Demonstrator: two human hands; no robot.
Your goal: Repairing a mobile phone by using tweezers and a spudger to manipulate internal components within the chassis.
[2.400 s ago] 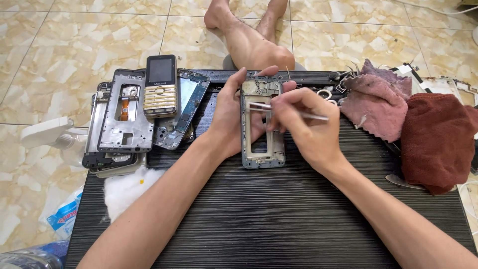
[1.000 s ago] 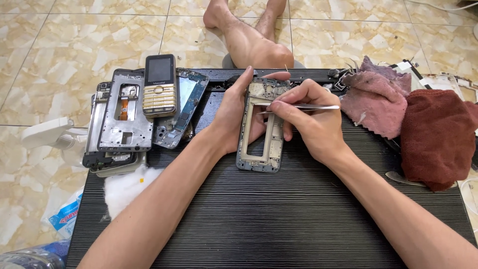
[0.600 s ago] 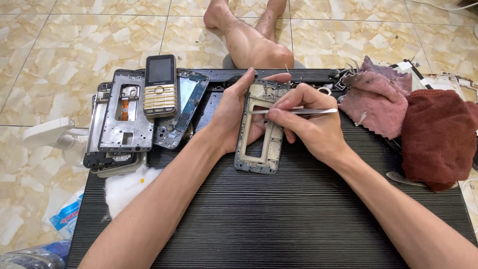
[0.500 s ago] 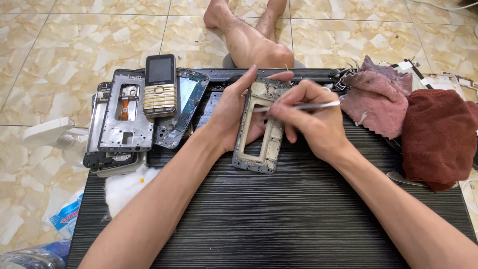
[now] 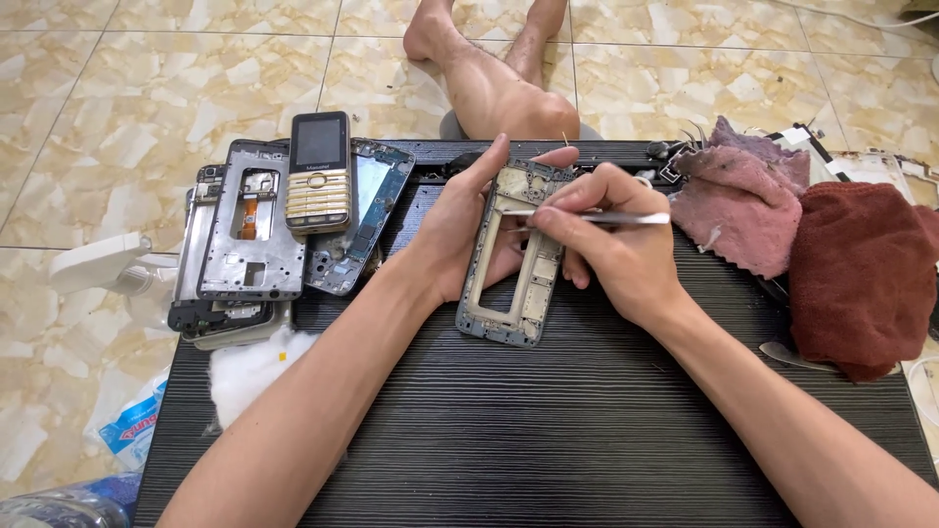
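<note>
My left hand (image 5: 462, 227) holds a grey phone middle frame (image 5: 514, 256) tilted up off the black ribbed table (image 5: 548, 420), fingers behind it and thumb along its left edge. My right hand (image 5: 614, 250) grips metal tweezers (image 5: 597, 217) like a pen, and their tips touch the upper part of the frame near its left rail. The frame has open cut-outs and yellowish residue at the top.
A gold keypad phone (image 5: 318, 171) lies on stacked phone frames (image 5: 252, 235) and a screen part (image 5: 357, 217) at the table's left. White cotton (image 5: 249, 367) sits below them. Pink (image 5: 738, 200) and dark red (image 5: 861, 274) cloths lie at the right. Bare legs (image 5: 499, 78) rest on the tiled floor.
The phone frame has been tipped and turned slightly in my left hand. My right hand has shifted the tweezers up to the frame's top part.
</note>
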